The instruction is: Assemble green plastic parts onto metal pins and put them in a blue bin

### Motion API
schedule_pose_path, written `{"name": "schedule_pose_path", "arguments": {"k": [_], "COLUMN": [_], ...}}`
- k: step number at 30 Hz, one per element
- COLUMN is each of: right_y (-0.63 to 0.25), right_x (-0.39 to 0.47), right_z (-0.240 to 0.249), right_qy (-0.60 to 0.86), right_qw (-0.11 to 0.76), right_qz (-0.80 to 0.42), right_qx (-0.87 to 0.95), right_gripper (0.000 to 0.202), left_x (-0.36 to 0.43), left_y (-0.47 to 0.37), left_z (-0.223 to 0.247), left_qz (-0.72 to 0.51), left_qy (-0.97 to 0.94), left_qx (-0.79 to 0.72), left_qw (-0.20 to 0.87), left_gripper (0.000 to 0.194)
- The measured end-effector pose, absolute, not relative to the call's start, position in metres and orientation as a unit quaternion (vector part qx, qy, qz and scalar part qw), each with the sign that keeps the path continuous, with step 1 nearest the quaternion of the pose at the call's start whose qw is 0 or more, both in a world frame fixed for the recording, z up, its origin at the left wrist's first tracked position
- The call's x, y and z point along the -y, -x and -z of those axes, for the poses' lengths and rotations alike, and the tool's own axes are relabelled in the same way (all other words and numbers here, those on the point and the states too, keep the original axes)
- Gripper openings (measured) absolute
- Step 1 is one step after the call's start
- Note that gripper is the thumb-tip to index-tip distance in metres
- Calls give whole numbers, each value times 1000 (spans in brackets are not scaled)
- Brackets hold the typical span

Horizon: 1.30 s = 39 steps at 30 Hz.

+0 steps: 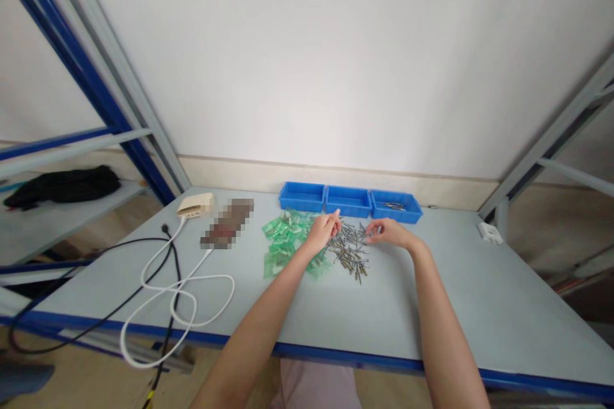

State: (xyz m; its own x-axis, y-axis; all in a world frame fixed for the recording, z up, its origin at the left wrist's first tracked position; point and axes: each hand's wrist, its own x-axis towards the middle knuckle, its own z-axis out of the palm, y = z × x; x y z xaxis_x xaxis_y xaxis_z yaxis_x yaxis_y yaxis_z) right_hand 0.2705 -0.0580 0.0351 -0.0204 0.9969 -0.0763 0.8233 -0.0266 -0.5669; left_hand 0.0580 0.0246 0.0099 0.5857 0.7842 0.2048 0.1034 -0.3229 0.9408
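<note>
A loose pile of thin metal fasteners (352,259), screw-like, silver with some brass-coloured parts, lies on the grey table. My left hand (325,231) hovers at the pile's upper left, its fingers curled closed; whatever they hold is hidden. At the right edge of the pile is my right hand (389,232), thumb and forefinger bent and slightly apart, tips by the fasteners. Green-tinted clear plastic bags (286,239) are heaped left of the pile, partly under my left wrist and forearm. Behind stand a left blue tray (302,206), a middle blue tray (349,211) and a right blue tray (400,216) with a few fasteners inside.
A cream-coloured box-like device (194,206) and a blurred-out item (228,223) lie on the left, with a looped white cable (192,278) and a black cable (139,239). A small white object (490,233) sits far right. A wall backs the blue-edged table (364,360).
</note>
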Motion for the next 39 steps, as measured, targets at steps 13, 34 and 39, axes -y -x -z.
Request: {"name": "schedule_pose_path", "arguments": {"k": [13,34,39], "right_y": [-257,-235,-229], "right_x": [58,47,46], "right_z": [-40,-38,-37], "right_qy": [660,575,593], "right_qw": [191,427,417], "right_qz": [-265,-285,-242], "right_qx": [676,637,645], "right_gripper": [15,21,26], "left_x": [-20,-17,-19], "left_y": [-57,-61,-63], "left_z": [-16,-15,-12], "left_qz": [-331,-299,-287], "left_qy": [-782,-752,-742], "left_qx": [-286,-215,-209], "left_qw": [444,547,569], "left_gripper": [47,33,34]}}
